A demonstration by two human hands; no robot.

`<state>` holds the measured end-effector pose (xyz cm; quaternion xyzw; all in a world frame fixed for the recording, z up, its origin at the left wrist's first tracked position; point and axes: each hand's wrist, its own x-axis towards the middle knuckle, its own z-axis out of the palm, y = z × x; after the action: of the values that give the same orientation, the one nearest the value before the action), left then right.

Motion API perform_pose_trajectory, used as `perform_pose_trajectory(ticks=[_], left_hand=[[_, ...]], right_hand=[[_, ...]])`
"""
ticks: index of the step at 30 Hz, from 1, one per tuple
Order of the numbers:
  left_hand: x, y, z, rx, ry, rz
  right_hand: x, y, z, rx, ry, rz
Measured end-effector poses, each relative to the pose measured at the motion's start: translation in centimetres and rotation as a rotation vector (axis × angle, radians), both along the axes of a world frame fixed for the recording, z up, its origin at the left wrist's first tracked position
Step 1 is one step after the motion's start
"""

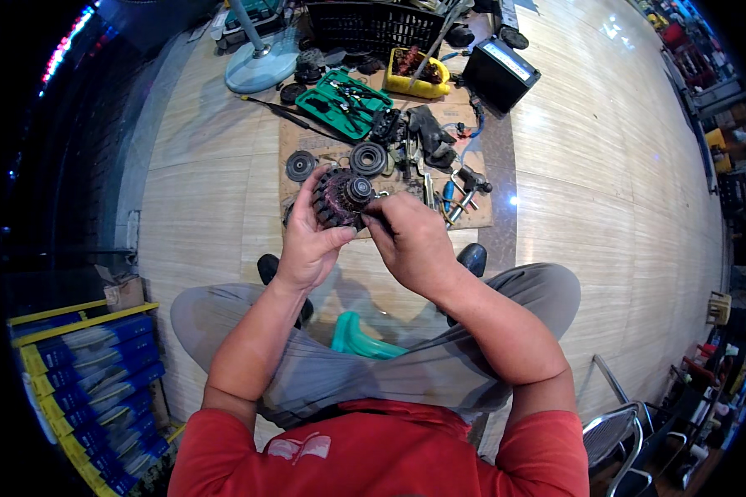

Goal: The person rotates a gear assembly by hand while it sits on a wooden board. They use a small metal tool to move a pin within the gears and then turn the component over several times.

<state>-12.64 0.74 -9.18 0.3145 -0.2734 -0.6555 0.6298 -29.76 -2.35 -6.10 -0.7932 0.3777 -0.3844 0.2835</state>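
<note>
My left hand (308, 248) grips a dark, round metal part (337, 199) with teeth around its rim and a smaller stepped hub at its centre. My right hand (408, 244) is closed at the right side of this part, thumb and forefinger together by the hub; what they pinch is too small to make out. Just beyond sit a dark round disc (301, 166) and a dark ring (367, 151) on a cardboard sheet (479, 215). Dark metal parts, a dark glove-like item (431, 132) and hand tools (472, 186) lie to the right on the cardboard.
Ahead are an open green tool case (323, 101), a yellow container (421, 87), a black battery-like box (501, 74), a black crate (365, 25) and a pedestal base (253, 70). A green stool (352, 335) is beneath me. Stacked blue boxes (99, 389) stand left; a metal chair (613, 435) stands right.
</note>
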Motion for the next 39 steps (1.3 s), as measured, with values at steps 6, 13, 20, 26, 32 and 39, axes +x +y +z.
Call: perform_pose_trajectory(ticks=[6, 13, 20, 26, 32, 39], left_hand=[[0.3, 0.0, -0.2, -0.021, 0.030, -0.031], [0.5, -0.1, -0.3, -0.036, 0.030, -0.042], [0.1, 0.0, 0.5, -0.033, 0.037, -0.047], [0.2, -0.1, 0.0, -0.058, -0.028, -0.032], [0.1, -0.1, 0.0, -0.068, -0.103, -0.010], [0.1, -0.1, 0.1, -0.074, -0.126, -0.006]], right_hand=[[0.4, 0.3, 0.4, 0.131, -0.106, -0.031], [0.2, 0.2, 0.7, 0.120, -0.095, -0.031], [-0.7, -0.5, 0.6, -0.048, -0.010, 0.052], [-0.9, -0.4, -0.2, -0.124, 0.068, 0.048], [-1.0, -0.3, -0.1, -0.133, 0.119, 0.048], [-1.0, -0.4, 0.1, -0.140, 0.109, 0.051]])
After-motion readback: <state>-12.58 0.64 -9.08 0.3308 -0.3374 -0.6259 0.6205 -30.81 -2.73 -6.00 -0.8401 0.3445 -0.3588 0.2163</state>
